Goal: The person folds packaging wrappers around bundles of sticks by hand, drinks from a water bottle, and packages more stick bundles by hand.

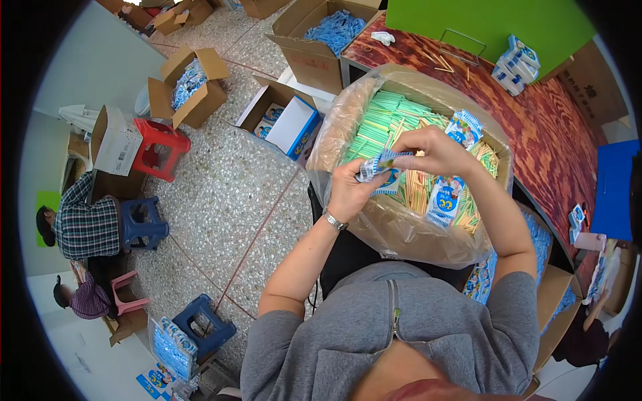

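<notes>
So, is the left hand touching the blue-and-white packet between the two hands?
Touching. The head view shows the left hand gripping the blue-and-white packet, with no gap between.

The sticks [382, 127] are mint green and pale yellow, the packets [446, 196] blue and white, the tabletop [528, 134] streaked red-brown, the floor [247, 207] speckled grey, the panel [481, 20] lime green.

Illumination is bright and diffuse, with soft glare on the plastic liner [416, 235] toward 4 o'clock and fisheye-curved, blackened corners.

Tilted blue-white packet [383, 164] above pastel sticks [378, 127]
</notes>
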`<state>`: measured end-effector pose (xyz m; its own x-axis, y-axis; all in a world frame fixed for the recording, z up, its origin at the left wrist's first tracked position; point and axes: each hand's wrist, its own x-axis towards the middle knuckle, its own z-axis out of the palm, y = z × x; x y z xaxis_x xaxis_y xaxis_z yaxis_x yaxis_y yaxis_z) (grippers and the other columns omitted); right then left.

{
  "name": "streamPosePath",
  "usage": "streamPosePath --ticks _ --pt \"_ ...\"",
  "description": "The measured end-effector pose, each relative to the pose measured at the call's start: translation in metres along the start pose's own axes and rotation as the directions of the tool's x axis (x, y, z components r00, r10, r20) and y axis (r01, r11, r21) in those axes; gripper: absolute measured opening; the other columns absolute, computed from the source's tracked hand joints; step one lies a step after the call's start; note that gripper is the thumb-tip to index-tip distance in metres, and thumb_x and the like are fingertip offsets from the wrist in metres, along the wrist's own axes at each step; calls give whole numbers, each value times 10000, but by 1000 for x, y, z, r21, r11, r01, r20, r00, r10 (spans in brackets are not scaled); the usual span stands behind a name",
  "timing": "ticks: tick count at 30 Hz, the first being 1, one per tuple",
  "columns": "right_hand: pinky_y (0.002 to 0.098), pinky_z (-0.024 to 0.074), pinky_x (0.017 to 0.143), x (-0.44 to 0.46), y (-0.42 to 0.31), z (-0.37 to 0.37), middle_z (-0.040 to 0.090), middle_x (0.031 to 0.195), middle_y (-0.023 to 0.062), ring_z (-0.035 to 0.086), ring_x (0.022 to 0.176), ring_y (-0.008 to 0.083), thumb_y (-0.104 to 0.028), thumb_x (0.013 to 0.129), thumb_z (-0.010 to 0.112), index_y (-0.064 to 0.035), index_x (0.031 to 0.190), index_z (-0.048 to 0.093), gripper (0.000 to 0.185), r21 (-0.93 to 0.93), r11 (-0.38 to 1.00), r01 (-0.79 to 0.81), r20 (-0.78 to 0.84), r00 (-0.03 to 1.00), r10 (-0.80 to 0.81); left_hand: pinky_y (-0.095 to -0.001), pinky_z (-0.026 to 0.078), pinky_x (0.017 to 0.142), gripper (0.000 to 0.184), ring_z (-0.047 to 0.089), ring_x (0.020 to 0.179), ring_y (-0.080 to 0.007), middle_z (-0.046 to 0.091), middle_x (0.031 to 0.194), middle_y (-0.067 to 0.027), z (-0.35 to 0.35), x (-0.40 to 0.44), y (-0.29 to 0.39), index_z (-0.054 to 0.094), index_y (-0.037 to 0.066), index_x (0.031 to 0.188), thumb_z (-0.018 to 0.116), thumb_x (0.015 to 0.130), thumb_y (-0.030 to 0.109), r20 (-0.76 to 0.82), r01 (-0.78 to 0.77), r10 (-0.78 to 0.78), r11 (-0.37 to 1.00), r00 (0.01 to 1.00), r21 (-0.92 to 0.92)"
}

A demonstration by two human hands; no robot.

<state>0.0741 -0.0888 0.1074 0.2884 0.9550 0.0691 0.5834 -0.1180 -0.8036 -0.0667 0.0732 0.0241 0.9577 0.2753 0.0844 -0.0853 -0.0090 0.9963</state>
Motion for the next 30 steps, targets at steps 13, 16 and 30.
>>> streamPosePath --ticks 13,16,30 --pt "448 535 769 87 69 21 699 956 173 667 939 342 -404 849 644 -21 956 687 400 -730 616 -296 55 873 485 -226 474 616 237 564 683 -41 672 799 9 -8 -1 2 659 42 915 815 736 46 -267 -155 171 985 949 79" --pt "447 536 769 91 66 26 701 970 166 671 940 334 -395 852 642 -21 950 689 389 -746 596 -298 62 859 508 -225 454 601 247 529 657 -41 651 783 13 -8 -1 3 650 49 910 820 730 48 -262 -178 214 972 941 155" --pt "498 494 773 70 64 18 673 964 198 646 952 367 -292 955 527 -24 1043 587 288 -656 655 -375 -51 888 457 -244 523 692 302 619 749 -78 670 892 -23 -9 -1 6 602 34 974 807 752 37 -270 -136 93 980 958 -146"
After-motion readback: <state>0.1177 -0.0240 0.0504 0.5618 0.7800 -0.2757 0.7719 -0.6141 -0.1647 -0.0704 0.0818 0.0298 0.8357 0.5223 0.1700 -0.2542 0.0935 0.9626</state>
